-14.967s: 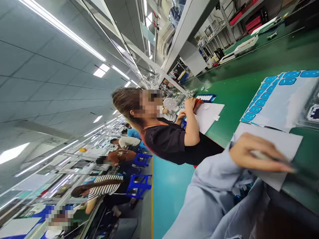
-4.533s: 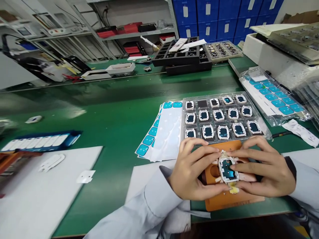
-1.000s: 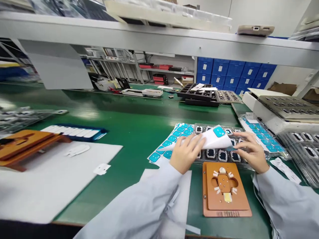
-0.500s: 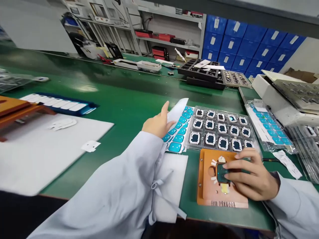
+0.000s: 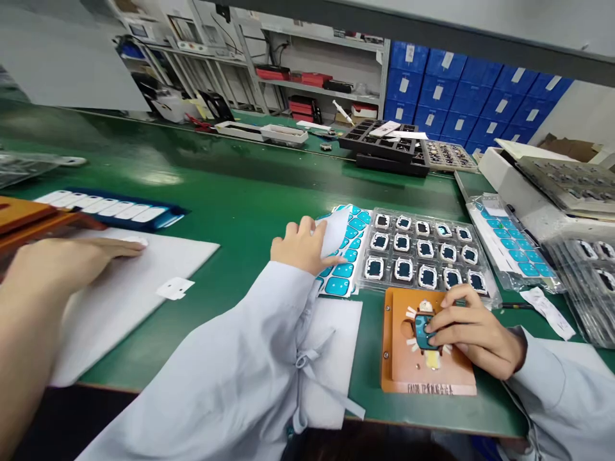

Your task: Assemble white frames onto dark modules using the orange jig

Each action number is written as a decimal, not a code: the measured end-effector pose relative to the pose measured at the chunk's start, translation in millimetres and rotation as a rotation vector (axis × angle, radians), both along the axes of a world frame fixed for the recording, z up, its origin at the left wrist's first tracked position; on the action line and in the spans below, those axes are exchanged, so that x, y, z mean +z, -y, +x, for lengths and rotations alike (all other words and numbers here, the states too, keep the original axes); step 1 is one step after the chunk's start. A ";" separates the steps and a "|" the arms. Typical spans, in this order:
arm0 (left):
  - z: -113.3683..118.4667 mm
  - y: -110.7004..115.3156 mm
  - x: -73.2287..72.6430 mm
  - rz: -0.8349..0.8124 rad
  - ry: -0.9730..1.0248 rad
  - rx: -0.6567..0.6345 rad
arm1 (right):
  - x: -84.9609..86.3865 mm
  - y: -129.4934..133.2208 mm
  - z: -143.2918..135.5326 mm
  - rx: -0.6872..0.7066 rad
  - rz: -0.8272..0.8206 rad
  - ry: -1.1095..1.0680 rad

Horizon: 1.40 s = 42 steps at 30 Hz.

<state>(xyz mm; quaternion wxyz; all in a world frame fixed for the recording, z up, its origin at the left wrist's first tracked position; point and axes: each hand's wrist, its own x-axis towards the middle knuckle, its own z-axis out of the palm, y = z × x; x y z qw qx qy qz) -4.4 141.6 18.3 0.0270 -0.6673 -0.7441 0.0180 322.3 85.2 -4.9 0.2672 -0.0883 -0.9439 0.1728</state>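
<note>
My left hand (image 5: 298, 246) rests over the near-left part of the blue sticker sheets (image 5: 337, 285), fingers curled and thumb stretched to the right. A white sheet (image 5: 334, 232) with a lifted edge stands between its thumb and fingers. My right hand (image 5: 480, 330) has its fingertips together on a blue rounded-square piece (image 5: 423, 325) set in an orange fixture (image 5: 403, 371); the thumb is mostly hidden. Several white tabs stick out around that piece. Behind the fixture lies a clear tray (image 5: 413, 256) of white-framed, dark-centred watch-like parts.
At the left, another person's hand (image 5: 81, 259) lies over a white foam sheet (image 5: 115, 320) beside an orange stand (image 5: 29, 221). Bagged blue stickers (image 5: 516, 240) and stacked clear trays (image 5: 586, 282) stand at the right. Black trays (image 5: 391, 163) sit behind. White foam lies under my left sleeve.
My left hand has curled its fingers, and the white sheet's raised edge has come down. Under my right fingertips the piece looks brighter blue. Another person's hand has entered at left.
</note>
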 end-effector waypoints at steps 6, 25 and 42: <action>3.7 14.8 27.0 0.079 0.007 0.030 | 1.9 -23.4 11.3 -0.359 0.051 -0.058; 24.6 10.7 -8.0 0.155 0.147 -0.119 | 5.0 -172.1 -11.4 -0.735 0.096 0.322; 20.7 20.7 -19.6 0.080 0.004 -0.236 | 34.4 9.8 15.5 -0.370 -0.196 0.034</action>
